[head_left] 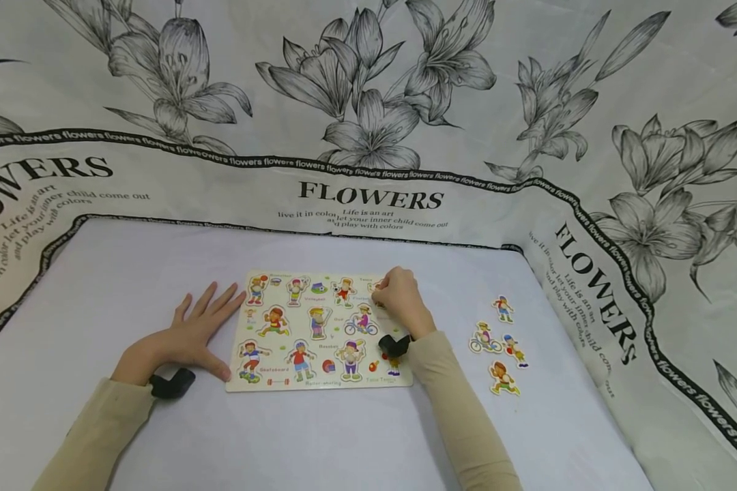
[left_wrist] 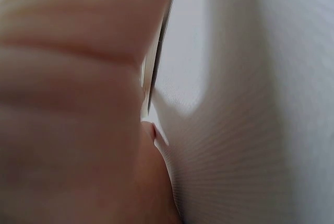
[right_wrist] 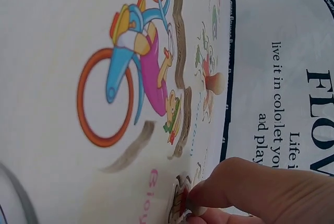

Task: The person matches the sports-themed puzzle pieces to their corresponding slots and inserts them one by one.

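A pale puzzle board (head_left: 232, 378) printed with sports figures lies on the white tabletop. My left hand (head_left: 187, 341) rests with fingers spread at its left edge, fingertips and thumb touching that side; the left wrist view is mostly filled by this hand (left_wrist: 73, 104). At the board's top right corner, my right hand (head_left: 400, 300) pinches a small figure puzzle piece (right_wrist: 180, 200) by its knob. Fingers partly cover that piece, and whether it sits fully in its slot I cannot tell. Near it a cut-out recess shows a printed cyclist (right_wrist: 151, 72).
Several loose pieces lie right of the board: a red-shirted figure (head_left: 503, 309), a cyclist (head_left: 484, 337), a blue-capped figure (head_left: 516, 351) and a runner (head_left: 503, 379). Flower-printed cloth (head_left: 368, 198) rises behind and beside the table. A wooden knob (right_wrist: 214, 83) stands up from the board.
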Available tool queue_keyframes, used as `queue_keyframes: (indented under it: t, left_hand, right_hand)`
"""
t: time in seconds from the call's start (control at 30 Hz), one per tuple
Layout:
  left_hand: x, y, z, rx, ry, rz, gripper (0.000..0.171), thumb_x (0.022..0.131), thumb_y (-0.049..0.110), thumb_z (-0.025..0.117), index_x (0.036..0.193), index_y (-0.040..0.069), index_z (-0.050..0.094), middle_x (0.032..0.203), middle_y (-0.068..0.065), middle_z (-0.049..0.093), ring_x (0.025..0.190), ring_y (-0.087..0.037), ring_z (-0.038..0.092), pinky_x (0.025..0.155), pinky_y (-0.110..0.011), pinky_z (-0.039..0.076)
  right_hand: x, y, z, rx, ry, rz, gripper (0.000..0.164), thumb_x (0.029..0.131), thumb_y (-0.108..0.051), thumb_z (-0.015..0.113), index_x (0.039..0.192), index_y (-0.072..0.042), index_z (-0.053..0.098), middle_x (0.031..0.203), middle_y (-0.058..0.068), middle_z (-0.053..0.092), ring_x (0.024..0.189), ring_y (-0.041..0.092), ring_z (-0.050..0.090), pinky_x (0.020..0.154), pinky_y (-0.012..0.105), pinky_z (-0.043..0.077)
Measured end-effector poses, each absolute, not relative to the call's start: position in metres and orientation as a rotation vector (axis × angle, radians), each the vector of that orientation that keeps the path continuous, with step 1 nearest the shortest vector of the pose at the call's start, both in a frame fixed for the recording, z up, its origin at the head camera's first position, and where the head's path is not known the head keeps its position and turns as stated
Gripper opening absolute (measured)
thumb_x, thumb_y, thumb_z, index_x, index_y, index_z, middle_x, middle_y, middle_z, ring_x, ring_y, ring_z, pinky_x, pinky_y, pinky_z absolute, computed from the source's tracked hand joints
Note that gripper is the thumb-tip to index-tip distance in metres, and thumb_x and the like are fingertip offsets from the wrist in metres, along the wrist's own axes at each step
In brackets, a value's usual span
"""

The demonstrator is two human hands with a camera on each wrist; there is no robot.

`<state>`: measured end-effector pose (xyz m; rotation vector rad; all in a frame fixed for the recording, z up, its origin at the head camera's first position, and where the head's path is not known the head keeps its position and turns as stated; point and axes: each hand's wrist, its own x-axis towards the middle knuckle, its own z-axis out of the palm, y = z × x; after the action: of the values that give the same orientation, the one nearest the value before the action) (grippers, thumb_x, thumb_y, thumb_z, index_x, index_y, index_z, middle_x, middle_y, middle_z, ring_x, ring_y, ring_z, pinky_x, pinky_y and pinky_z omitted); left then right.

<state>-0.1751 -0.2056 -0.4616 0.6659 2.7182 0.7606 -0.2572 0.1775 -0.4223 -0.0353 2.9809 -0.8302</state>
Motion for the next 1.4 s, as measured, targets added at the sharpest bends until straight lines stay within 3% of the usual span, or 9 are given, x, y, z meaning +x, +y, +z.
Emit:
queue_keyframes:
  t: [0.2, 0.4, 0.6, 0.9, 1.4]
  left_hand:
    - [-0.175, -0.206, -0.461, 0.671, 2.716, 0.756, 0.141, 0.052, 0.066, 0.086, 0.159, 0.009, 0.014, 0.166, -0.017, -0.002, 0.147, -0.044, -0.017, 0.109, -0.069, -0.015]
    - [-0.176, -0.207, -0.462, 0.674, 2.718, 0.751, 0.142, 0.051, 0.067, 0.086, 0.159, 0.010, 0.014, 0.166, -0.017, -0.002, 0.147, -0.044, -0.017, 0.108, -0.069, -0.015]
    - [-0.175, -0.208, -0.465, 0.691, 2.736, 0.781, 0.142, 0.050, 0.066, 0.087, 0.159, 0.010, 0.015, 0.165, -0.017, -0.001, 0.147, -0.045, -0.016, 0.108, -0.070, -0.015]
    - [-0.177, -0.211, -0.472, 0.709, 2.753, 0.800, 0.143, 0.049, 0.069, 0.085, 0.160, 0.017, 0.012, 0.166, -0.014, -0.002, 0.148, -0.042, -0.017, 0.108, -0.070, -0.015]
    - [-0.176, -0.205, -0.463, 0.670, 2.736, 0.732, 0.142, 0.051, 0.068, 0.086, 0.159, 0.010, 0.014, 0.166, -0.017, -0.001, 0.148, -0.045, -0.015, 0.110, -0.069, -0.013]
  right_hand:
    - [-0.253, 0.180, -0.415, -0.088, 2.955, -0.824, 0.006, 0.083, -0.005, 0.071, 0.080, 0.000, 0.069, 0.082, 0.010, 0.065, 0.063, 0.017, 0.054, 0.056, 0.026, 0.045]
    - [-0.249, 0.188, -0.408, -0.118, 2.921, -0.789, 0.016, 0.085, -0.008, 0.069, 0.097, 0.002, 0.072, 0.087, 0.010, 0.067, 0.076, 0.020, 0.059, 0.067, 0.032, 0.050]
    - [-0.244, 0.203, -0.401, -0.159, 2.963, -0.775, 0.015, 0.081, -0.005, 0.067, 0.094, 0.001, 0.071, 0.085, 0.011, 0.066, 0.078, 0.023, 0.060, 0.071, 0.036, 0.051]
    - [-0.233, 0.232, -0.393, -0.166, 2.989, -0.723, 0.011, 0.083, -0.004, 0.067, 0.091, 0.001, 0.071, 0.082, 0.010, 0.065, 0.074, 0.023, 0.058, 0.067, 0.035, 0.050]
    - [-0.200, 0.294, -0.380, -0.077, 3.007, -0.623, 0.009, 0.085, -0.008, 0.067, 0.086, 0.000, 0.071, 0.078, 0.009, 0.064, 0.070, 0.022, 0.056, 0.061, 0.034, 0.047]
